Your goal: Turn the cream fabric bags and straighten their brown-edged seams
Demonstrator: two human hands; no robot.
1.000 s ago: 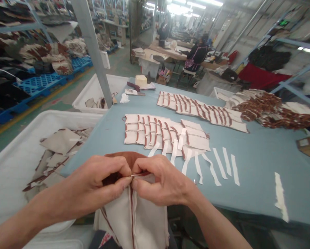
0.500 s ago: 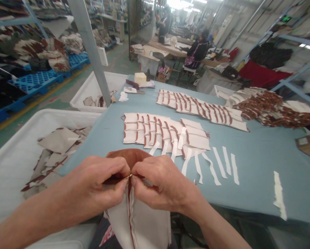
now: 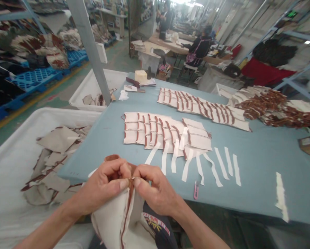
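A cream fabric piece (image 3: pixel 109 218) with a brown-edged seam hangs over my lap, gripped at its top edge by both hands. My left hand (image 3: pixel 108 185) pinches the fabric just left of the seam. Right beside it, my right hand (image 3: pixel 153 188) pinches the other side, the fingertips of the two hands nearly touching. Part of a brown band (image 3: pixel 112 157) shows behind the fingers. Beyond my hands, overlapping cream pieces with brown edging (image 3: pixel 155 129) lie on the blue-green table (image 3: pixel 100 148). White strips (image 3: pixel 200 167) are spread over and beside them. Pink thread snips (image 3: pixel 196 190) lie near the table's front edge.
A second row of cream pieces (image 3: pixel 201 109) lies farther back, with a brown-and-cream heap (image 3: pixel 271 103) at right. White bins (image 3: pixel 48 112) holding fabric stand left, by a grey post (image 3: pixel 88 45). A person (image 3: pixel 200 46) sits at a distant table.
Both hands keep their pinch but sit slightly lower. The fabric's lower part has swung left, uncovering printed dark clothing on my lap. The pink snips now show fully.
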